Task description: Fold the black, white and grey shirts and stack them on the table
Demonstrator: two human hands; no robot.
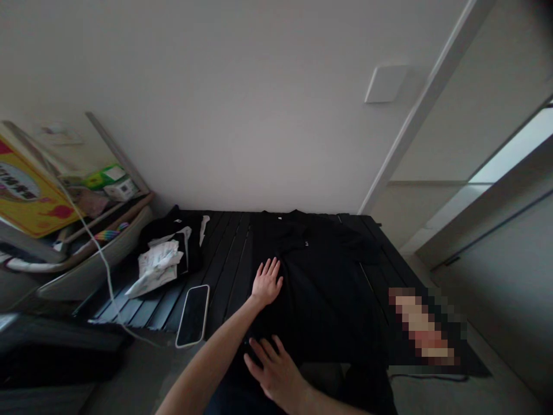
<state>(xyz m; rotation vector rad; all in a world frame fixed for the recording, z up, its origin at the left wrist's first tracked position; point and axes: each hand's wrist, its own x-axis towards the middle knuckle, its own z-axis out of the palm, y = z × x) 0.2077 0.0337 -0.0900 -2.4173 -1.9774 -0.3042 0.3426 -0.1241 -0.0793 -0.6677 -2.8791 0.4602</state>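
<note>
A black short-sleeved shirt (330, 294) lies spread on a dark slatted table, its collar toward the wall and a small white mark on the chest. My left hand (268, 281) rests flat on the left side of the shirt, fingers stretched out and slightly apart. Closer to me, my right hand (276, 369) is at the lower left edge of the shirt. Its fingers are spread and a little bent over the dark cloth; I make out nothing held in them.
A phone (192, 316) lies at the table's (231, 253) front left. Behind it are folded dark clothes (192, 248) with a crumpled white packet (158, 265). A white cable (106, 262) hangs beside a cart (95, 248) at left. A pixelated patch (423, 328) covers something at right.
</note>
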